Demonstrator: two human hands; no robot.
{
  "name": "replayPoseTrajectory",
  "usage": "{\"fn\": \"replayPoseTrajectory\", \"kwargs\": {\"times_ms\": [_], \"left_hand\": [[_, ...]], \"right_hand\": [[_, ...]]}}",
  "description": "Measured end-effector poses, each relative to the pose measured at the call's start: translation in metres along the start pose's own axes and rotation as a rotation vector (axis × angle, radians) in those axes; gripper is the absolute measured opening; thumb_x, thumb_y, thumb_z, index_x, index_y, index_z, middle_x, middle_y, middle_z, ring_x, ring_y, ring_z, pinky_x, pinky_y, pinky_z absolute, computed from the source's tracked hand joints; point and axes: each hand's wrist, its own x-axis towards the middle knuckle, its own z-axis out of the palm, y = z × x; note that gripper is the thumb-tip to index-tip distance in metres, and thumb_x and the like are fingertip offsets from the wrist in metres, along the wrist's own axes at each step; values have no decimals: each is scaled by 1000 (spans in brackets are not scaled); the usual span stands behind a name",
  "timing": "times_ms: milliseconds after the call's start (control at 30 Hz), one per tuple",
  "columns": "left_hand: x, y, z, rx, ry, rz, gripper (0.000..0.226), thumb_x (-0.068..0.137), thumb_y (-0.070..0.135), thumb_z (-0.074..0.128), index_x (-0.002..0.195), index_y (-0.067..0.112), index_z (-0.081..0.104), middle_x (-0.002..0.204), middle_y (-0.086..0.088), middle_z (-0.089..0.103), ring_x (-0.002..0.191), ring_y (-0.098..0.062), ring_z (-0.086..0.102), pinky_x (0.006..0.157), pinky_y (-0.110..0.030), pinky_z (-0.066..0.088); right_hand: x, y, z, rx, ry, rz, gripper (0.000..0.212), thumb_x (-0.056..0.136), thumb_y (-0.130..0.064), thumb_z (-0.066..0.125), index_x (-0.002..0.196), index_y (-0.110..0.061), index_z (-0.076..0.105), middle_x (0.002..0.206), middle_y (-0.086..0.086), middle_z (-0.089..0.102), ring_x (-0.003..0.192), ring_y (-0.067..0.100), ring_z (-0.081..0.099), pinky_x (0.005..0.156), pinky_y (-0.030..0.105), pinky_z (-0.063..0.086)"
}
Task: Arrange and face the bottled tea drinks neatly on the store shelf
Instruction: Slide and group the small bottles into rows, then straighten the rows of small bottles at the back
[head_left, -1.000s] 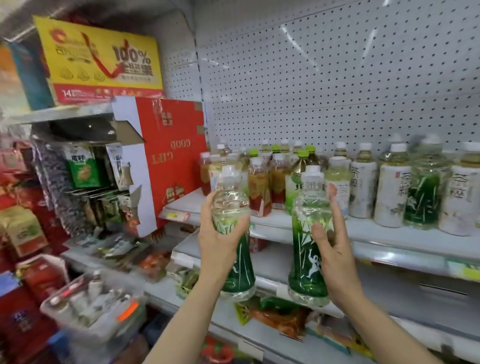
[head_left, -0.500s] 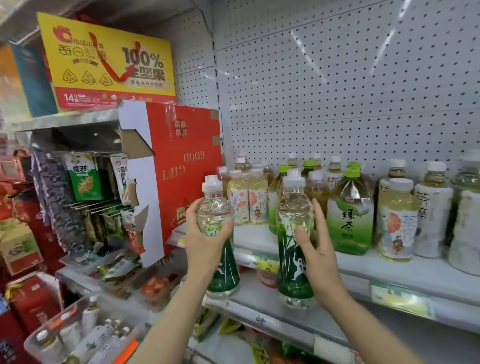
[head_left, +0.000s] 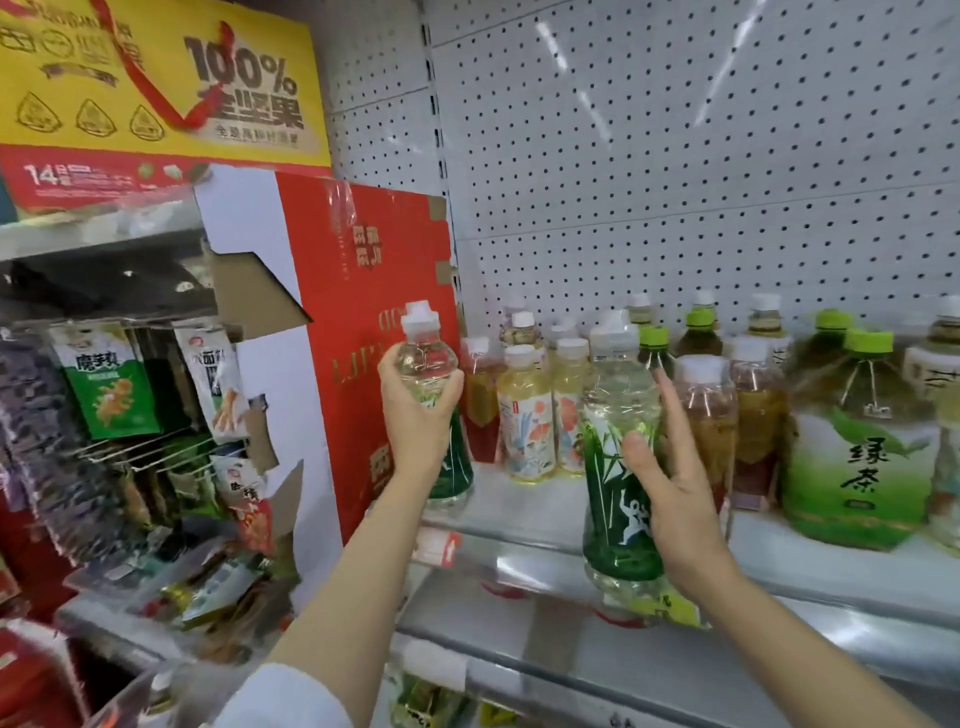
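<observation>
A: Status on hands?

B: Left hand (head_left: 415, 415) wrapped around the upper body of a clear bottle with green bamboo label (head_left: 434, 410), white cap up, upright. Its base sits at the left end of the shelf (head_left: 519, 525), though actual contact is hard to confirm.

A: Right?

B: Right hand (head_left: 670, 488) grips a second bamboo-label bottle (head_left: 615, 467) from its right side: thumb across the front label, fingers reaching up behind. Bottle upright, held in front of the shelf edge, base lower than the shelf lip.

A: What's around them?

B: Just right of the left hand: a red-tea bottle (head_left: 480, 400), then two pale yellow floral-label bottles (head_left: 524, 415). Behind the right hand's fingers: amber tea bottles (head_left: 709, 415). Further right of it: a large green tea jug (head_left: 857, 441), lime cap, standing on the shelf.

A: Left side?

B: Left of the left hand, a red carton (head_left: 358, 291) standing on end, touching the shelf end. Beyond that, hanging snack packs (head_left: 111, 384). Yellow sign (head_left: 156, 78) above.
</observation>
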Motion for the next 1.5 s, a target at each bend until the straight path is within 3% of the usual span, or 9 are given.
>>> {"fn": "replayPoseTrajectory", "kwargs": {"times_ms": [233,433,567,667,800,900,1067,1233,1500], "left_hand": [[32,-52,21,-91,-73,-45,71,78,20,79,134,25,37,122,0,53,110,-21,57,87,-26,48],[43,-67,26,-156,-131,-53,70,66,44,77,121,44,33,118,2,56,104,-21,62,86,-46,56],[44,-70,26,-195,-181,-38,73,71,34,81,124,38,33,121,0,54,105,-19,60,89,-43,55],[43,-61,19,-208,-172,-103,73,73,36,83,129,32,37,127,1,50,116,-17,53,100,-43,48],[74,-3,13,146,152,413,59,84,31,70,136,13,48,136,-4,52,127,-19,44,110,-33,33],[122,50,34,702,-270,686,45,90,15,62,134,22,55,133,2,60,124,-20,52,107,-35,33],[147,72,74,1343,-1114,409,41,87,22,74,124,9,62,114,-2,67,99,-22,65,87,-36,55],[160,63,83,1220,-1240,146,43,86,12,74,125,0,59,108,-10,72,93,-29,72,82,-44,59],[214,111,50,1068,-1012,342,48,89,25,72,133,10,60,131,-9,61,112,-27,58,99,-43,48]], "right_hand": [[13,16,53,9,89,-31,70,89,-39,53,152,-44,23,154,-36,25,143,-12,20,120,31,18],[14,24,70,-24,133,-71,70,89,-36,51,154,-38,23,151,-39,25,141,-16,21,113,22,22],[14,29,70,-49,139,-106,70,91,-33,51,155,-34,23,154,-33,26,145,-7,22,116,27,22],[18,30,71,-39,124,-113,69,91,-33,50,154,-34,24,149,-42,28,139,-17,22,107,9,26],[24,33,75,-43,114,-120,67,91,-31,51,153,-33,26,149,-39,31,140,-16,23,103,-1,26],[28,36,78,-55,104,-125,67,92,-30,51,153,-33,26,154,-32,30,143,-11,22,109,6,25],[30,36,82,-117,88,-124,69,91,-34,50,154,-35,22,157,-29,23,144,-11,17,113,18,18],[38,44,88,-125,78,-67,72,90,-50,51,152,-51,15,157,-35,15,147,-8,13,120,34,15],[52,64,119,-174,-18,-15,72,93,-44,49,149,-50,4,145,-54,2,138,-24,0,105,-1,8]]}}
